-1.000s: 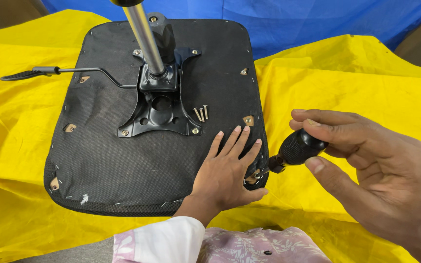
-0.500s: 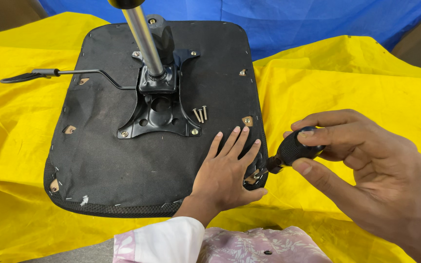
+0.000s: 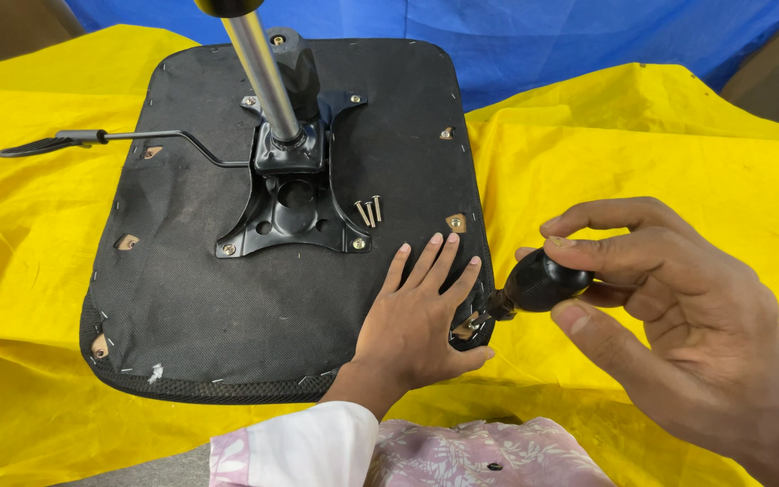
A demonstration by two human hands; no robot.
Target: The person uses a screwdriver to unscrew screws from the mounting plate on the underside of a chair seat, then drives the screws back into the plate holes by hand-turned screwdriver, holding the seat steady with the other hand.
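Your left hand point(image 3: 416, 320) stays flat, fingers spread and holding nothing, on the near right corner of the upturned black seat base point(image 3: 227, 298) lying on the yellow cloth point(image 3: 642, 144). Your right hand point(image 3: 669, 316) has closed its grip tighter around the black screwdriver handle point(image 3: 538, 284) and shifted slightly in over the last second. The tip now sits at the corner bracket just beside your left fingertips, suggesting that the corner fastener is being worked; three loose screws point(image 3: 369, 212) lie by the metal mounting plate point(image 3: 290, 203).

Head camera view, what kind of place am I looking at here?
Probably an informal furniture-repair spot. An upturned black fabric chair seat with its metal mounting plate lies on a crumpled yellow cloth, three loose silver screws on it, and a blue tarp behind.
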